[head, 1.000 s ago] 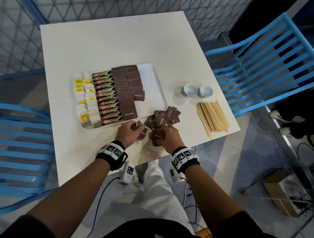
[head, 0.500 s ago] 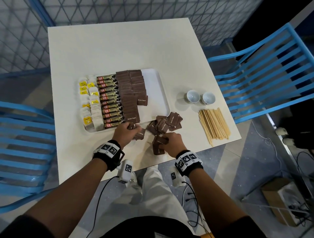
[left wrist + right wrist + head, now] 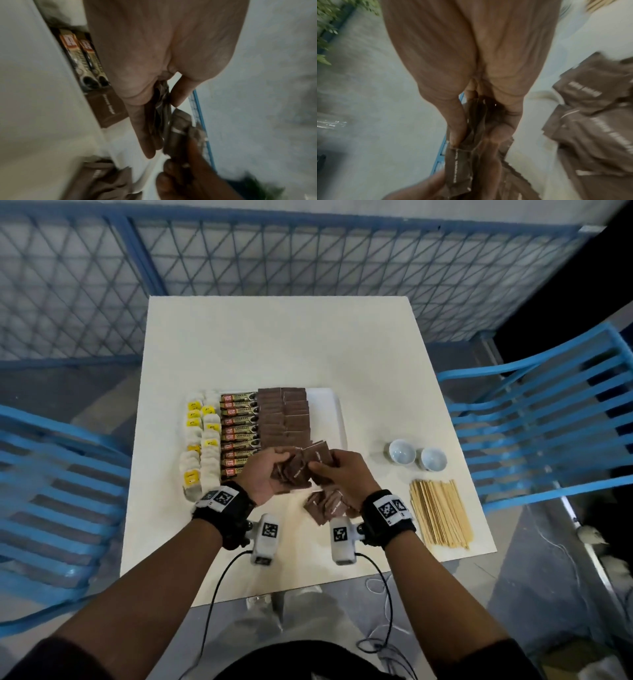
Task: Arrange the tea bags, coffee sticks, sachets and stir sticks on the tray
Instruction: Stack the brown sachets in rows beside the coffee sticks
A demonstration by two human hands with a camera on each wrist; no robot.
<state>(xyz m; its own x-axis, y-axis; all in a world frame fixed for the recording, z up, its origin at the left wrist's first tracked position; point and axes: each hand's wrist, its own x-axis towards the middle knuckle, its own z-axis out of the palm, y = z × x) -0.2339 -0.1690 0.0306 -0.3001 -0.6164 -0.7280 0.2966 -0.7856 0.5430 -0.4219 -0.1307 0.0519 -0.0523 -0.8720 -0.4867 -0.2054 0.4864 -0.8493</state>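
While the left hand [image 3: 265, 474] clutches brown sachets [image 3: 294, 470], the right hand's [image 3: 342, 474] grip pinches more.

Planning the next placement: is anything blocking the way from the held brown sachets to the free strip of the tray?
Nothing visible does. Both hands hold the brown sachets just above the tray's near end; its bare right strip lies directly beyond, uncovered.

Brown sachets [image 3: 284, 419] showing white lettering, tea bags [image 3: 202, 440] wearing yellow tags at far left, white tray [image 3: 334, 412] lying on cream tabletop [image 3: 274, 344], pale wooden stir sticks [image 3: 440, 511], blue slatted chairs [image 3: 548, 412] flanking
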